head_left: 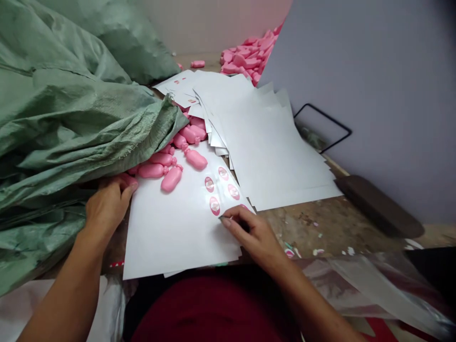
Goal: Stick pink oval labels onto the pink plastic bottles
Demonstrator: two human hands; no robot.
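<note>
Shirt [199, 308] — cropped, L hand [109, 202] on part-hid pc. [128, 180]

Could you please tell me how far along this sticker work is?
Much of the sheet is bare, so much already looks peeled. The left hand holds a pink piece; the right hand is beside the printed stickers. Remaining: five visible stickers, one partly hidden; whether the loose pink pieces are labelled is unclear.

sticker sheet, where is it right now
In the head view, the sticker sheet lies near the middle, just beyond the person's body, between the left hand and the right hand, with pink pieces on its far part.
</note>
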